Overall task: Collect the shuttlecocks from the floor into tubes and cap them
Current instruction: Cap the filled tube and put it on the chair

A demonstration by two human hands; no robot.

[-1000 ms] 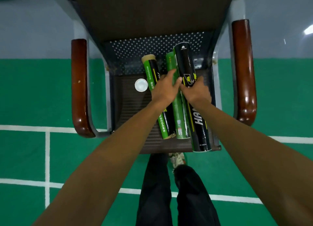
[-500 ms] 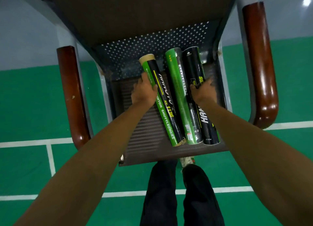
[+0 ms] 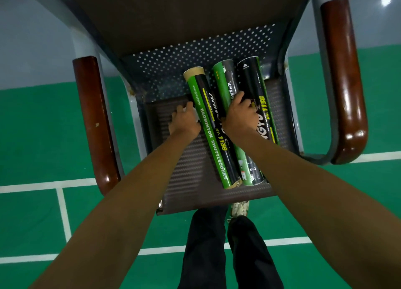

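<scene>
- Court floor: green, white lines. No loose shuttlecock shows on the part in view, so collecting looks done or nearly done here.
- Chair: ribbed brown seat, perforated back panel, two glossy wooden armrests. It serves as the stand for the tubes.
- Left tube: green and black, lettered BADMINTON SHUTTLECOCKS. It lies flat on the seat and runs from the back panel toward the front edge. Its far end shows a bare cardboard rim with no cap on it.
- Middle green tube: lies touching the left tube on its right side.
- Black tube: lies on the right, against the green one.
- Right hand: laid across the middle green tube and the black tube, thumb on the green, bent fingers on the black. Whether it grasps or only steadies them, I cannot tell.
- Left hand: down on the seat just beside the left tube, fingers curled round the white cap.
- White cap: small disc, mostly hidden under that hand.
- Step in hand, as I judge it: capping. The cap is being picked up for the open tube.
- Next move: carry the cap to the far cardboard rim, set it square and press it home while the tubes are kept from rolling.
</scene>
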